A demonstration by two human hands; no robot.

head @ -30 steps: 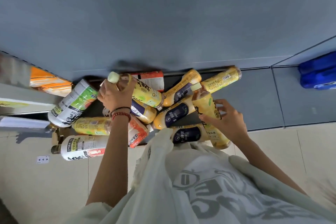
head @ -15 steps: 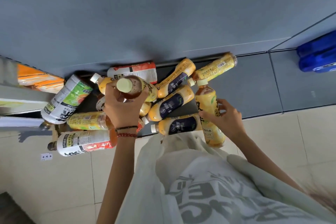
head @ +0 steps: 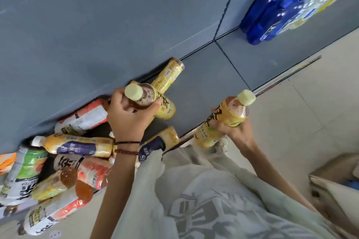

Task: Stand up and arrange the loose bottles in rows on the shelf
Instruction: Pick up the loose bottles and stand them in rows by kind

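My left hand (head: 129, 117) grips a yellow tea bottle (head: 153, 102) with a pale green cap, lifted above the grey shelf (head: 204, 87). My right hand (head: 236, 129) grips a second yellow tea bottle (head: 223, 120) of the same kind, held over the shelf's front edge. A heap of loose bottles (head: 64, 153) lies on its side at the lower left: orange-and-purple ones, white-labelled ones, red-labelled ones. One more yellow bottle (head: 168, 74) lies flat against the shelf's back wall.
Blue-capped bottles (head: 272, 17) stand in rows at the upper right, with pale and yellow ones behind them. A cardboard box (head: 338, 186) sits on the tiled floor at the right. The shelf has a dark divider line (head: 231, 60).
Both hands have lifted their yellow bottles clear of the heap and carried them to the right. The camera has swung right and tilted, bringing the standing blue bottles into view.
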